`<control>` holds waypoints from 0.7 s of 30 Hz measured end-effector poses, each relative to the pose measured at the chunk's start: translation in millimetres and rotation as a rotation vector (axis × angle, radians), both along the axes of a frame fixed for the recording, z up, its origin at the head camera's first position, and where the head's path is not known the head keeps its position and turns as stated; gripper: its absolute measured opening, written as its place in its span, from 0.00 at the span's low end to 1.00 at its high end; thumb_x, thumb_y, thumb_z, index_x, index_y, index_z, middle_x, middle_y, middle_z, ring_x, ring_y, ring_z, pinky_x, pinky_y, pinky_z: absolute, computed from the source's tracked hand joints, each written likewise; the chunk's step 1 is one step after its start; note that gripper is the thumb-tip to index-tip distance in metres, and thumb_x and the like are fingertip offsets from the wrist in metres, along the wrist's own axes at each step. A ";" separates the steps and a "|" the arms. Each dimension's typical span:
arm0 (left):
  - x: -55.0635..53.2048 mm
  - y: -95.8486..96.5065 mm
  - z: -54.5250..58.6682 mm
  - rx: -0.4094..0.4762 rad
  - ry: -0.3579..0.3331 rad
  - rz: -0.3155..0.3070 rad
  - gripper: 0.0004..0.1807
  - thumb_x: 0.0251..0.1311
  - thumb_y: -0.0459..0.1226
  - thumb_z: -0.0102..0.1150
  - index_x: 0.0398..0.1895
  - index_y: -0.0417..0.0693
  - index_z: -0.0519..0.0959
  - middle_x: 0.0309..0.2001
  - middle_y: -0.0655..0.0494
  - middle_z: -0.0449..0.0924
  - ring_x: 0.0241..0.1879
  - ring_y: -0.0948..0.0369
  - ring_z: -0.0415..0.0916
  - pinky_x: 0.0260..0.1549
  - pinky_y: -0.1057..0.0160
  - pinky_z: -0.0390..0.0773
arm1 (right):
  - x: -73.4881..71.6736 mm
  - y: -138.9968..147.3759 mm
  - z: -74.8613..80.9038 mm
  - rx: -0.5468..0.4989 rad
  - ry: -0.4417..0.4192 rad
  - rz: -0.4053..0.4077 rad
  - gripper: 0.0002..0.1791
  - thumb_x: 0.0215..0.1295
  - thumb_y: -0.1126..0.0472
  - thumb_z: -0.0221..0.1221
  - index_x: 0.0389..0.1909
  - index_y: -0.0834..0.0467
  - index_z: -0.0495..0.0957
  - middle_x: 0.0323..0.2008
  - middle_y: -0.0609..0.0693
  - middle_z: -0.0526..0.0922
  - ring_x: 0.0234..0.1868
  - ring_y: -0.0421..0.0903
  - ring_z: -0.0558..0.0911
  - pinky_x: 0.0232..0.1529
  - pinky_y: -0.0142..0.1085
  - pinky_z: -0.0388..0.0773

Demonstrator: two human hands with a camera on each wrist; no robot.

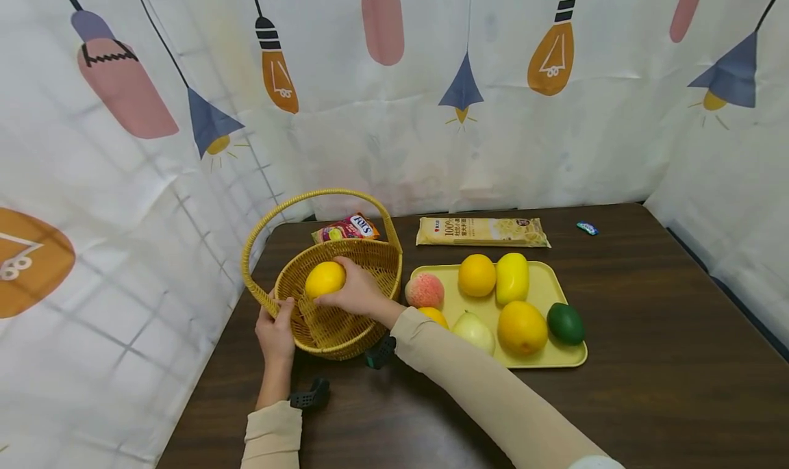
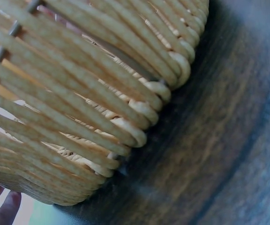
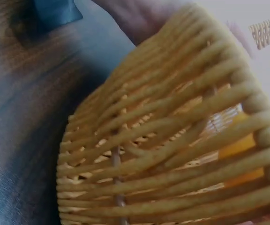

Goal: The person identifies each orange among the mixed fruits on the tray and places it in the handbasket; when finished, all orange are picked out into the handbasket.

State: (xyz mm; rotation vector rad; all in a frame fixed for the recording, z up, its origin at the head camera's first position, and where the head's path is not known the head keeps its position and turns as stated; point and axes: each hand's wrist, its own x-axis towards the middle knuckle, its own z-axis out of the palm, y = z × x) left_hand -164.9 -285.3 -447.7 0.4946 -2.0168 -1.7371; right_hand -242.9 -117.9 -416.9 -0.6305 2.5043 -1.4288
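Observation:
A yellow woven basket (image 1: 345, 342) with a tall hoop handle (image 1: 320, 193) stands on the left part of the table. My left hand (image 1: 275, 328) grips its near-left rim at the foot of the handle. Reaching over the basket's right side, my right hand (image 1: 357, 292) holds a round yellow fruit (image 1: 325, 279) inside the basket. The fruit's lower side is close to the woven wall; whether it touches is unclear. Through the weave, the right wrist view shows an orange-yellow patch of fruit (image 3: 238, 152). The left wrist view is mostly basket weave (image 2: 78, 93).
Right of the basket, a pale yellow tray (image 1: 555, 363) bears a peach (image 1: 424, 290), a pear (image 1: 473, 332), a dark green avocado (image 1: 565, 324) and several yellow-orange fruits. Behind are a purple candy bag (image 1: 354, 228), a long beige food packet (image 1: 481, 231) and a small blue wrapper (image 1: 587, 228).

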 end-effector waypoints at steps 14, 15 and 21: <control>-0.2 1.5 1.1 -0.008 0.014 0.009 0.26 0.69 0.44 0.53 0.64 0.37 0.70 0.64 0.39 0.68 0.47 0.61 0.67 0.40 0.67 0.69 | -7.0 -11.9 -8.2 0.111 0.092 0.117 0.52 0.47 0.40 0.72 0.71 0.54 0.61 0.57 0.47 0.76 0.45 0.41 0.77 0.42 0.34 0.76; -0.3 1.1 0.4 -0.005 0.011 0.010 0.26 0.69 0.44 0.53 0.64 0.38 0.71 0.63 0.40 0.69 0.46 0.61 0.67 0.40 0.67 0.69 | -6.9 -12.7 -8.3 0.118 0.097 0.122 0.52 0.47 0.40 0.72 0.71 0.54 0.61 0.57 0.48 0.76 0.46 0.41 0.77 0.43 0.34 0.76; -8.1 -5.5 -13.6 -0.012 0.022 0.011 0.23 0.69 0.43 0.53 0.63 0.40 0.72 0.63 0.44 0.70 0.48 0.62 0.68 0.40 0.72 0.71 | -4.3 -18.5 -9.2 0.155 0.092 0.109 0.52 0.47 0.42 0.73 0.71 0.55 0.61 0.59 0.48 0.74 0.49 0.42 0.76 0.47 0.35 0.75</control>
